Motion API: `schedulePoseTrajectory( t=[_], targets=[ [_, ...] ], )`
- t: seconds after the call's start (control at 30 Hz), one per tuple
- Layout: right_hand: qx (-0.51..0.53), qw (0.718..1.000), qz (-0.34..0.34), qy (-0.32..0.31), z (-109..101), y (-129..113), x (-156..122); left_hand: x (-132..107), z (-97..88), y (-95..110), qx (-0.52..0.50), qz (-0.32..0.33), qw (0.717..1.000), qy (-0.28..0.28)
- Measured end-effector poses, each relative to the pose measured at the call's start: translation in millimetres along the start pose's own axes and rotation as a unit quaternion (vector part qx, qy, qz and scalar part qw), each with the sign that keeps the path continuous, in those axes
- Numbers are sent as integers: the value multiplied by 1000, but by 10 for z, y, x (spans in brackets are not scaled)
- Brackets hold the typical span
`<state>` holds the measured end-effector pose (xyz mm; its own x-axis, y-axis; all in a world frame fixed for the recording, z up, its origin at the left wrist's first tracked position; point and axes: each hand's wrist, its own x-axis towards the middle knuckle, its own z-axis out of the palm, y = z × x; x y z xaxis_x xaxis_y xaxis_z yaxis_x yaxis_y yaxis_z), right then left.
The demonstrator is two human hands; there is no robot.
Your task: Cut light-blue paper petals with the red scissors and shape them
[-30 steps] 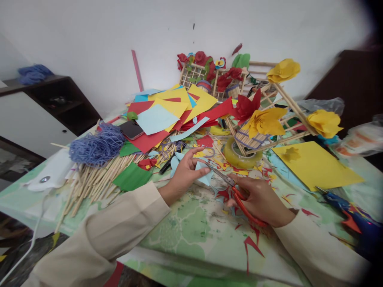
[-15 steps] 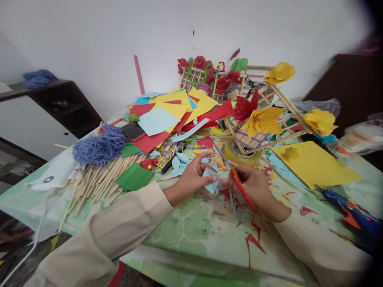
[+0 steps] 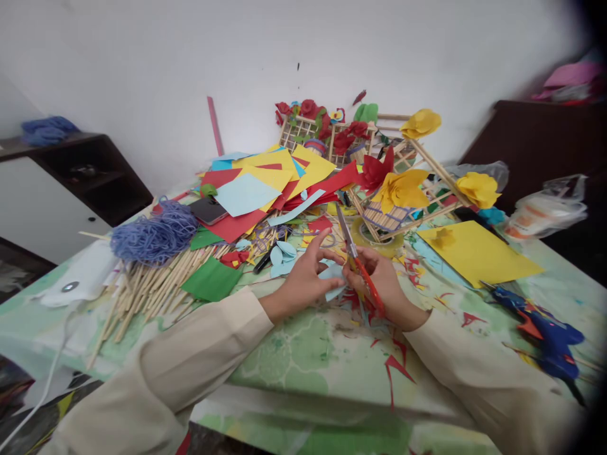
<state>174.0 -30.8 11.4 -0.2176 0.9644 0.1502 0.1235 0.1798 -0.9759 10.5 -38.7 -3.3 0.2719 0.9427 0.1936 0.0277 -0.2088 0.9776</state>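
My left hand (image 3: 310, 272) pinches a small light blue piece of paper (image 3: 334, 278) between thumb and fingers. My right hand (image 3: 385, 287) is wrapped round the orange handles of a pair of scissors (image 3: 368, 278), whose blades point up and away from me. The fingertips of both hands meet or nearly meet at the paper's right edge, and part of the paper is hidden there. Cut light blue petal shapes (image 3: 283, 258) lie just left of my left hand. Red and yellow scraps (image 3: 351, 298) are scattered beneath the hands.
Purple yarn (image 3: 155, 232) and wooden sticks (image 3: 142, 297) lie left, near a phone (image 3: 208, 210). Coloured sheets (image 3: 247, 193) are piled behind. Stick frames with yellow paper flowers (image 3: 403, 189) and a tape roll (image 3: 379, 235) stand beyond my right hand. A blue glue gun (image 3: 540, 325) lies right.
My right hand has come closer to my left, and the scissors are turned more upright beside the paper. My left hand keeps its pinch on the paper. The whole view has shifted slightly.
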Motion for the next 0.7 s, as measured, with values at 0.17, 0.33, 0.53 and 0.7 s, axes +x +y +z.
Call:
schedulePoseTrajectory(
  t=[0.17,0.33,0.53,0.7],
  targets=[
    [-8,999,-32,24,-21,-22,-65,13,14,0,-84,-15,995,46],
    [-15,999,-40,15,-49,32,-110,48,-2,-15,-175,-52,979,86],
    [-4,999,-36,40,-79,111,-111,32,-10,-29,-164,-88,981,56],
    [-9,999,-31,6,-39,95,-117,20,51,-37,-174,-98,979,31]
  ],
)
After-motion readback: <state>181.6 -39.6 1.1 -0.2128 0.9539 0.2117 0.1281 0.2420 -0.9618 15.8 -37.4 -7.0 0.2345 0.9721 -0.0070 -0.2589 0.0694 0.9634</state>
